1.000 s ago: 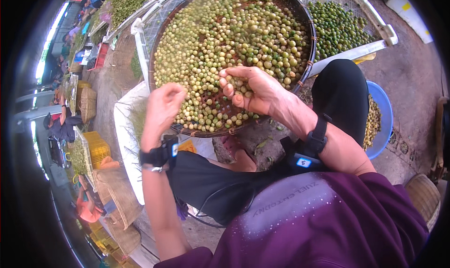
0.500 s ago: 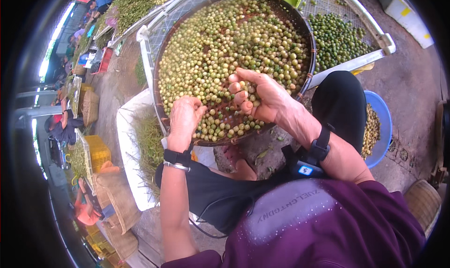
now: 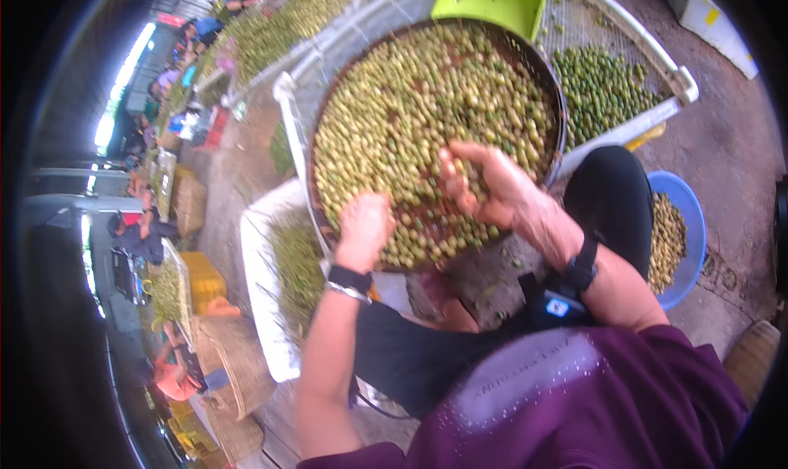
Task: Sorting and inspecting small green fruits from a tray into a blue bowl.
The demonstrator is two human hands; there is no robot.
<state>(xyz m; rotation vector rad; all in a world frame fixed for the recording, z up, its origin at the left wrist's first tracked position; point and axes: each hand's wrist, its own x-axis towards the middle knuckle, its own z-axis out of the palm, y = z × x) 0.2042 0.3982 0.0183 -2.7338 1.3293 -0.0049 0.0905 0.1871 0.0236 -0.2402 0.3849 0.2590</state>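
A round dark-rimmed woven tray (image 3: pixel 564 112) holds a wide layer of small, round yellow-green fruits (image 3: pixel 410 116). Over its near right part, my right hand (image 3: pixel 509 192) is cupped palm-up, fingers curled around a few of the fruits. My left hand (image 3: pixel 365 227) is at the tray's near left, just above the fruits, its fingers curled inward. Motion blurs it, and whatever its fingertips hold is hidden. Between the hands, a patch of the reddish-brown tray bottom shows among scattered fruits.
Under the tray is a white mesh rack (image 3: pixel 681 83) with darker green fruits (image 3: pixel 603 91) and a lime-green scoop (image 3: pixel 492 1). A blue basin (image 3: pixel 694 223) of fruits stands right of my knee. At left are a white box (image 3: pixel 267 288) of stems, woven baskets (image 3: pixel 234 346) and several people.
The whole view has shifted, so the tray and both hands appear farther right and lower. Both hands stay over the near part of the tray, the right still curled around fruits.
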